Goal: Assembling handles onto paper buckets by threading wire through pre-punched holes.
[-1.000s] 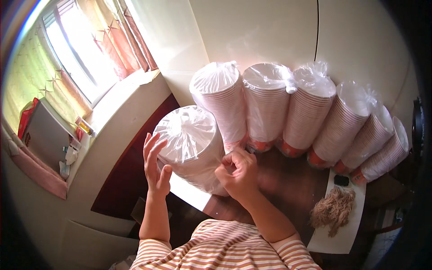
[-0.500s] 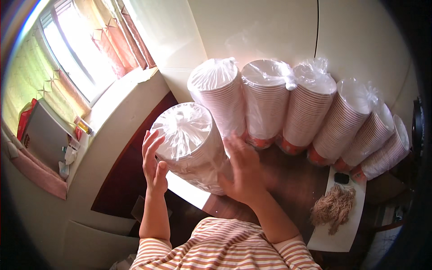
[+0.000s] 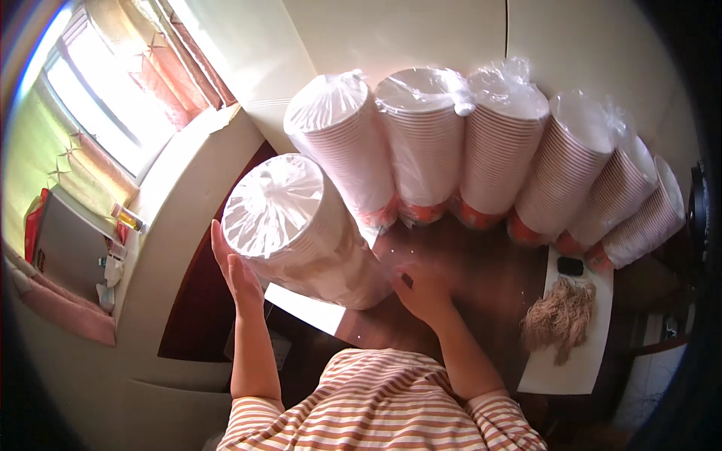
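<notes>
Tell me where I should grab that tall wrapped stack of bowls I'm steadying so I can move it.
Probably with both palms low on opposite sides of the wrapped bowl stack. It is tall and leans, so a grip near the top could tip it. The left hand already presses its left side; the right hand sits by its base on the table. The plastic looks slippery, so spread the fingers wide.

One view only, a wide fisheye worn on the head, looking steeply down over the person's striped shirt onto the dark desk. It sits close above the forearms, which come in from the lower edge. Straight lines bow at the rim: the window curves away upper left, the wall fills the top.
</notes>
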{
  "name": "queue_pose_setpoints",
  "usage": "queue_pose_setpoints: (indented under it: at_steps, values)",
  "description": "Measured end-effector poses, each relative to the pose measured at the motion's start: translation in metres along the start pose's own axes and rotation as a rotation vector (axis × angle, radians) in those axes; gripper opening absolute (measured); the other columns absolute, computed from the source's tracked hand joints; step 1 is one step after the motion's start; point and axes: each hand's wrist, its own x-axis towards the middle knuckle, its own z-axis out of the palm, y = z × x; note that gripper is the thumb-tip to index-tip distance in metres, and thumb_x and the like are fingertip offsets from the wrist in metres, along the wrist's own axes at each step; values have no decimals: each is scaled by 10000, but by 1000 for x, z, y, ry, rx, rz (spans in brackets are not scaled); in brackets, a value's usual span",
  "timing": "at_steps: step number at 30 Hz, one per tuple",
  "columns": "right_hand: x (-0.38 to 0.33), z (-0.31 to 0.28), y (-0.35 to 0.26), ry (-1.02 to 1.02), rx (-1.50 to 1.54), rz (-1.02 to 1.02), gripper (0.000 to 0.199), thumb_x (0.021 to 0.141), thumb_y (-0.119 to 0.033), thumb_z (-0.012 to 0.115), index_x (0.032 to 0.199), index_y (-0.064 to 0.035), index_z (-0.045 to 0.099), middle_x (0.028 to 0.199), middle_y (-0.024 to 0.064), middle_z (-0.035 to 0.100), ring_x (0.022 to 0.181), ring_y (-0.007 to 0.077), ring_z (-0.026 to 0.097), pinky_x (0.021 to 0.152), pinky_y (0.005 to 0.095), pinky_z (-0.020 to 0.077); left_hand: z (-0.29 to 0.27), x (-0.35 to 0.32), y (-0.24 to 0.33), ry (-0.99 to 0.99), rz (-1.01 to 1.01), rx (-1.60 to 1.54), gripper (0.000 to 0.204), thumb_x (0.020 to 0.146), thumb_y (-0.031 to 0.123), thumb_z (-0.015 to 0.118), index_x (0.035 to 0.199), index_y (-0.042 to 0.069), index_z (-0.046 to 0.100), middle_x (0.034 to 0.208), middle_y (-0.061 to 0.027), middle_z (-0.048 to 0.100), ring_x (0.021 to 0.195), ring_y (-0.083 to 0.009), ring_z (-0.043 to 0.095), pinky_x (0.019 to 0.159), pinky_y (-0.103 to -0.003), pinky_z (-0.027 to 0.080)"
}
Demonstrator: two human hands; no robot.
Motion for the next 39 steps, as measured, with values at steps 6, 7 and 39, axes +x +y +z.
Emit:
queue_pose_setpoints:
  at_steps: [6,7,39]
  values:
    - [-3,80,125,-114,443,281,364,889,-264,573,1188,-57,572,1112,106,616,994,240,583,848,361,466,-13,-50,-66,-8,-37,-38,956,826,634,527,1474,50,136,1516,-120,177,1395,-274,187,1130,-431,143]
    - [-1,94,133,-166,806,323,432,914,-270,560,1302,-84,517,1192,54,593,1059,173,552,871,307,457,-30,-68,-87,-49,18,93,973,833,567,566,1485,71,42,1535,-132,101,1407,-297,147,1132,-433,117]
    - [267,-35,-85,-240,-563,-568,130,759,-140,650,817,-70,557,789,85,624,846,283,616,998,502,355,-54,-97,-181,-28,-44,280,1332,537,271,920,1462,175,-33,1441,-175,252,1301,-326,349,997,-489,393]
